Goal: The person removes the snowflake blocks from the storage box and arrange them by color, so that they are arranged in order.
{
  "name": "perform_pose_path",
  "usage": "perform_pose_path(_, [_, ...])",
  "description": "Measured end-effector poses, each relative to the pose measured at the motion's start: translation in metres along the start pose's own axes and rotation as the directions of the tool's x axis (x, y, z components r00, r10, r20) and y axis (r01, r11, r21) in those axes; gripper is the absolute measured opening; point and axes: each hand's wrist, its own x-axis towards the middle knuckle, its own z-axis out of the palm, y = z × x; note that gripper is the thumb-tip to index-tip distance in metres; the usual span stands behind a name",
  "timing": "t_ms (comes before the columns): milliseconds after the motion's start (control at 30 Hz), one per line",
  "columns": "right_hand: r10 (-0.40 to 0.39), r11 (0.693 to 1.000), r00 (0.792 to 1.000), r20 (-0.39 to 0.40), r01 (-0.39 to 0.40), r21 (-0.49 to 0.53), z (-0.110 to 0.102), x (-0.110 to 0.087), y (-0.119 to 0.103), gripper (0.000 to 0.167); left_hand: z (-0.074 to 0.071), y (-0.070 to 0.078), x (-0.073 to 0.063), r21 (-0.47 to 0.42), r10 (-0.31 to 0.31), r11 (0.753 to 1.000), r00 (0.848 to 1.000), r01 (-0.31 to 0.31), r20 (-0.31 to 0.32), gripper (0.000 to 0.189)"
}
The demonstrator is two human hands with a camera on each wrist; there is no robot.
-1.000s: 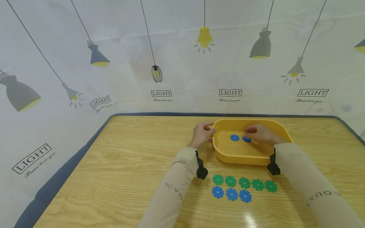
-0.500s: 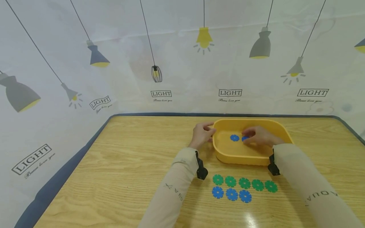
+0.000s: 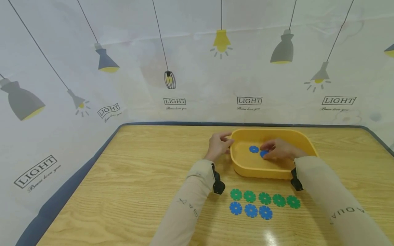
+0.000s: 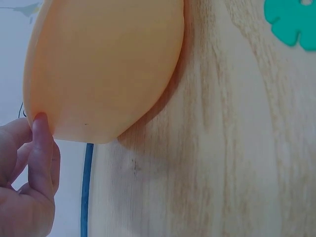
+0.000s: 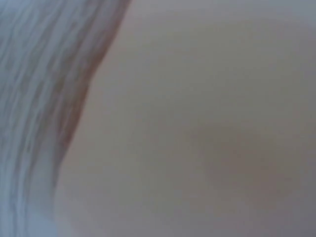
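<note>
My left hand [image 3: 218, 146] holds the left end of a yellow plastic bin [image 3: 261, 173], with thumb and fingers at its rim. In the left wrist view that hand [image 4: 32, 173] pinches the bin's wall [image 4: 108, 69]. Inside the bin, my right hand [image 3: 281, 149] pinches a blue notched interlocking disc [image 3: 263, 154] between thumb and fingers, partly hidden by them. A second blue disc [image 3: 253, 149] lies on the bin floor just left of it. The right wrist view is blurred and filled by the bin's side.
On the wooden table [image 3: 147, 177], in front of the bin, lies a row of several green discs [image 3: 264, 198]. Nearer to me is a row of three blue discs [image 3: 251, 210]. A wall covering printed with lamps [image 3: 197, 68] stands behind the table.
My right hand has shifted slightly left and toward me inside the bin, the blue disc moving with it. My left hand stays at the rim.
</note>
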Motion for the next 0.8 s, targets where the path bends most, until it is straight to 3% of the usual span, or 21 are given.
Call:
perform_pose_path(467, [0.049,0.999,0.999,-0.001,-0.049,0.009,-0.0009,-0.0009,0.0005,0.03,-0.0019,-0.0019,-0.0009,-0.018,0.017,1.0,1.0,-0.016,0.011,0.036])
perform_pose_path(800, [0.033,0.996,0.995,-0.089,-0.025,0.084,0.0014,-0.0012,-0.0002,0.025,-0.0032,-0.0025,-0.0012,-0.027,0.026,0.999,1.0,-0.025,0.018,0.036])
